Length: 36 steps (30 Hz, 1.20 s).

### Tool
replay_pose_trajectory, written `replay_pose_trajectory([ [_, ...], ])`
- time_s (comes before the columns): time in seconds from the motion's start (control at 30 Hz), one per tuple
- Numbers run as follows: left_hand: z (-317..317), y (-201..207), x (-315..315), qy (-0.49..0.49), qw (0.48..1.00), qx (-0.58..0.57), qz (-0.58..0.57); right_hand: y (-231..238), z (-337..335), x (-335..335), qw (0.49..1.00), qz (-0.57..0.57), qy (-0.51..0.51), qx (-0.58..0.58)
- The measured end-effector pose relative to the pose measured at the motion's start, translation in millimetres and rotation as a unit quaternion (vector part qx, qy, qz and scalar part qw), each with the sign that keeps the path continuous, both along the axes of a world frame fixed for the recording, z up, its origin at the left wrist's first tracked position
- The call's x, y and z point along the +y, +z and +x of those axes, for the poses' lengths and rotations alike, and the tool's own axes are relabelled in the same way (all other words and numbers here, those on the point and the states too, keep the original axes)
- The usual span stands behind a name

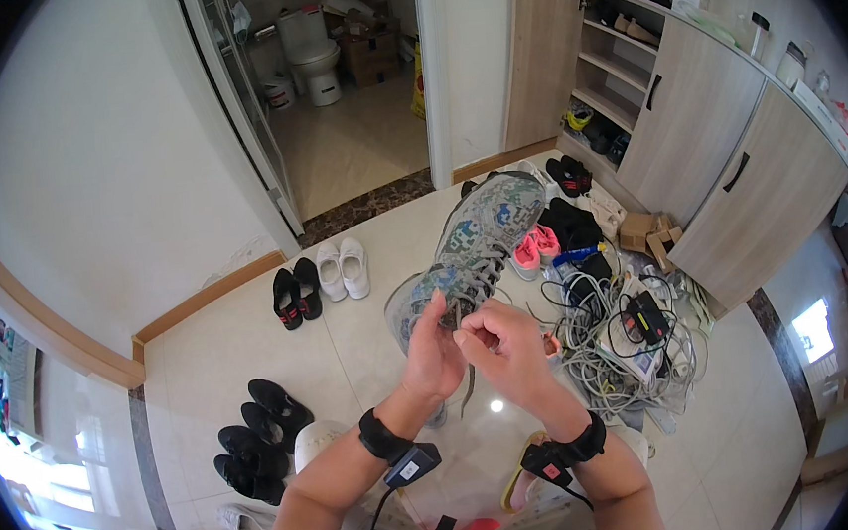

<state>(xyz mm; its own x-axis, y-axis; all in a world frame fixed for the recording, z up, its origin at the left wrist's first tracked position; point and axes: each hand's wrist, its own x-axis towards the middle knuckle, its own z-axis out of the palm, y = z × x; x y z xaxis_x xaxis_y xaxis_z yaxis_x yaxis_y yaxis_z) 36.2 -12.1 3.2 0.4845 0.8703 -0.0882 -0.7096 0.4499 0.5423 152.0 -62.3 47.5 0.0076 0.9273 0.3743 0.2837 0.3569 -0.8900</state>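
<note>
In front of me is a grey-green camouflage sneaker [495,215] with its toe toward the far right and dark laces down its front. Camouflage fabric [405,301] also shows at its near left; I cannot tell whether that is a second sneaker. My left hand [431,354], thumb raised, is closed at the laced end by the shoe's opening. Beside it my right hand [508,346] has its fingers curled in a pinch on a shoelace [469,391], whose loose end hangs below. The fingertips partly cover the lacing.
Tangled grey cables [591,361] with a black adapter [645,317] lie at the right, near pink shoes [536,246]. White shoes [343,269] and black shoes [297,293] stand by the wall; more black shoes [258,432] are at the left. A shoe cabinet [700,104] has one door open.
</note>
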Motion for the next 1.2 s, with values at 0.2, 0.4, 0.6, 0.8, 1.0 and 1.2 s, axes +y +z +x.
replay_pose_trajectory([
  [0.2, 3.6, 11.4, 3.3, 0.058, 0.996, -0.035, 0.056, -28.8, 8.4, 8.2, 0.965, 0.175, -0.149, -0.129],
  [0.4, -0.1, -4.1, 10.6, 0.042, 0.997, -0.023, 0.054, -51.6, 3.5, 11.3, 0.990, 0.057, -0.131, 0.010],
  [0.6, -7.6, 1.7, 15.5, 0.043, 0.990, 0.057, 0.123, -34.4, 21.1, 9.4, 0.984, -0.147, -0.068, 0.070],
  [0.8, -22.1, -11.7, 20.0, -0.047, 0.877, 0.420, 0.230, -11.9, 52.9, 10.8, 0.961, -0.218, 0.010, 0.169],
  [1.0, -18.6, -24.1, 16.7, 0.012, 0.860, 0.446, 0.246, -7.5, 60.7, 14.9, 0.954, -0.222, 0.000, 0.199],
  [1.2, -13.7, -10.1, 4.4, 0.072, 0.779, 0.528, 0.330, -9.9, 56.8, 17.4, 0.955, -0.204, 0.011, 0.214],
])
